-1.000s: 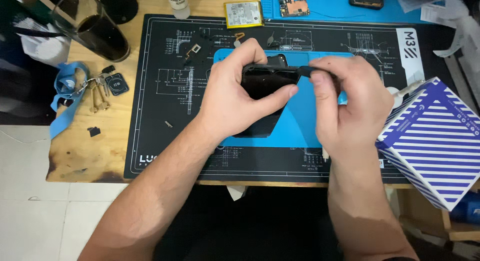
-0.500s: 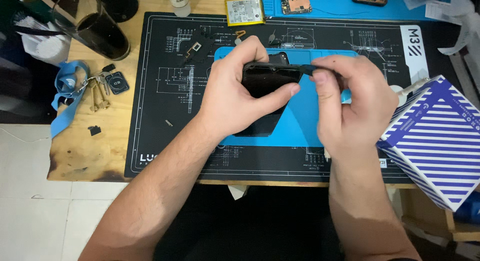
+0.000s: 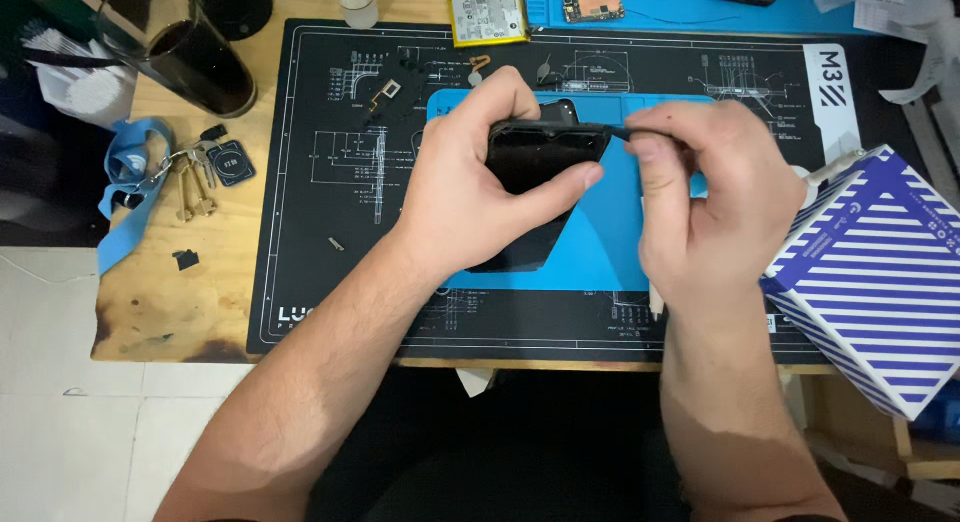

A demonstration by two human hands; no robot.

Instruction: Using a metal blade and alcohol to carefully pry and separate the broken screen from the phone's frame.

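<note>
Phone-repair bench: black work mat (image 3: 320, 232)

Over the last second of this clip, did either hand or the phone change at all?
Barely. The left hand keeps gripping the black phone over the blue mat; the right hand keeps the thin tool at its top edge. Nothing taken up or released. Keys and striped box unmoved.

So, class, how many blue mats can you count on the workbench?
2: one blue mat lies under the hands and the black phone; another lies along the top edge. Others may be hidden.
</note>
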